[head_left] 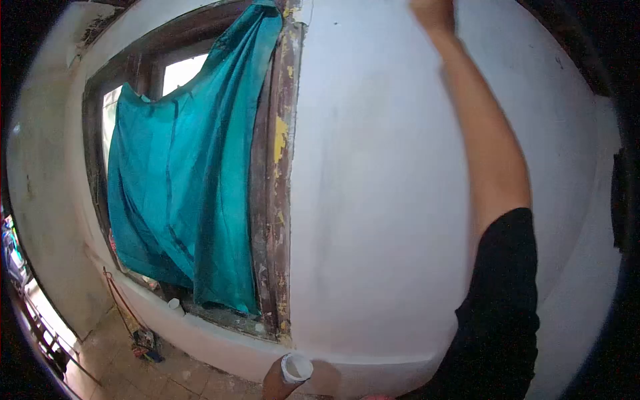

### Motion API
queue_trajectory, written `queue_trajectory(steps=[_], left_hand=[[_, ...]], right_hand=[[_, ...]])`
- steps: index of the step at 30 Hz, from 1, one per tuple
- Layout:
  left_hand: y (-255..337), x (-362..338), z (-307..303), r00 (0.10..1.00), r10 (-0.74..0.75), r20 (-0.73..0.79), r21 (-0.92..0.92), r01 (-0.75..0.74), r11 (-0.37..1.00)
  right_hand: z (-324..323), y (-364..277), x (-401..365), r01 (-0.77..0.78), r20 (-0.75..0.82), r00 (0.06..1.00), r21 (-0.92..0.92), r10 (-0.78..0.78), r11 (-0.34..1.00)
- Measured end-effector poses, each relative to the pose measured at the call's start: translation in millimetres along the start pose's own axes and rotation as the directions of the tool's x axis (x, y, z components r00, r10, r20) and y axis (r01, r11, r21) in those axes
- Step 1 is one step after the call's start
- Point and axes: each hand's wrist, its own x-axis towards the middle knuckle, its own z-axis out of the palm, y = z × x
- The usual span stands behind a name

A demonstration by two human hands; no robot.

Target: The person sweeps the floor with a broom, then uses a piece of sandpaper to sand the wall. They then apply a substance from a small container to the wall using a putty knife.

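My right arm, in a black sleeve, reaches up along the white wall (373, 200). My right hand (435, 15) is at the top edge of the view, partly cut off and blurred; its fingers and anything in them are out of sight. Low in the view, my left hand (275, 381) is wrapped round a white cup (298, 367), held upright with its open top facing me, below the window's right corner.
A teal cloth (193, 173) hangs over a window with a worn brown wooden frame (283, 200). Another white cup (175, 306) stands on the window sill. Long-handled tools (142, 339) lean at the wall by the tiled floor (110, 347). A bright opening is at far left.
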Motion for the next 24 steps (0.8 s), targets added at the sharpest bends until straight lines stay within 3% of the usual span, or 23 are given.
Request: queue_trajectory(steps=[1, 2, 4, 5, 8, 9, 10, 11, 12, 13, 14, 15, 16, 17, 19, 24], left_hand=[[-0.1, 2.8, 1.6, 1.0, 0.002, 0.002, 0.005, -0.002, 1.0], [1.7, 6.4, 2.7, 1.0, 0.007, 0.005, 0.008, -0.007, 1.0], [5.8, 12.6, 10.3, 1.0, 0.023, 0.018, 0.005, -0.023, 1.0], [9.8, 16.4, 15.0, 0.999, 0.032, 0.025, 0.004, -0.032, 0.999], [21.7, 26.4, 27.5, 0.997, 0.054, 0.046, 0.011, -0.055, 0.998], [23.6, 28.7, 32.2, 0.997, 0.059, 0.055, 0.009, -0.06, 0.998], [25.6, 30.5, 35.3, 0.996, 0.066, 0.058, 0.007, -0.067, 0.998], [27.6, 31.4, 39.1, 0.995, 0.068, 0.066, 0.007, -0.069, 0.998], [27.8, 31.3, 42.7, 0.995, 0.071, 0.073, 0.002, -0.072, 0.997], [29.7, 33.1, 44.1, 0.995, 0.074, 0.074, 0.006, -0.074, 0.997], [28.3, 33.6, 45.5, 0.994, 0.075, 0.078, 0.01, -0.076, 0.997], [28.1, 36.3, 47.1, 0.994, 0.077, 0.078, 0.01, -0.078, 0.997], [25.3, 36.7, 47.2, 0.994, 0.078, 0.077, 0.014, -0.079, 0.997], [23.6, 37.7, 47.7, 0.994, 0.08, 0.075, 0.022, -0.082, 0.996], [15.2, 40.2, 48.1, 0.995, 0.08, 0.065, 0.054, -0.084, 0.995], [-67.5, 59.1, 83.7, 0.995, 0.072, 0.074, 0.279, -0.09, 0.956]], right_hand=[[29.1, -14.8, -11.7, 0.012, 0.095, 0.995, 0.048, -0.016, 0.999], [33.7, -55.9, -24.7, 0.102, -0.015, 0.995, 0.23, -0.102, 0.968], [54.6, -118.1, -42.9, -0.138, 0.189, 0.978, 0.285, 0.085, 0.948], [50.8, -142.8, -48.4, -0.047, 0.044, 0.999, 0.509, 0.029, 0.859], [52.3, -145.6, -43.8, -0.138, 0.041, 0.99, 0.549, 0.138, 0.824], [62.8, -126.2, -33.7, -0.229, 0.019, 0.972, 0.28, 0.233, 0.932], [63.5, -92.7, -24.9, -0.236, -0.024, 0.964, 0.384, 0.265, 0.893], [70.2, -51.1, -18.6, -0.208, -0.175, 0.948, 0.287, 0.264, 0.935], [31.5, -19.9, -7.5, -0.292, -0.019, 0.955, 0.114, 0.296, 0.949], [0.2, 15.5, 1.4, -0.439, 0.05, 0.898, 0.104, 0.436, 0.893], [-7.0, 68.6, 8.2, -0.371, -0.145, 0.923, -0.083, 0.357, 0.925], [-36.9, 101.8, 16.7, -0.451, -0.164, 0.891, -0.222, 0.423, 0.864], [-89.8, 94.7, 16.5, -0.525, -0.101, 0.85, -0.083, 0.517, 0.847], [-109.4, 137.1, 17.2, -0.473, -0.141, 0.88, -0.179, 0.453, 0.863], [-163.6, 135.2, 17.1, -0.372, -0.167, 0.924, -0.196, 0.343, 0.907], [-107.6, 168.9, 14.8, -0.315, -0.112, 0.949, -0.258, 0.295, 0.913]])
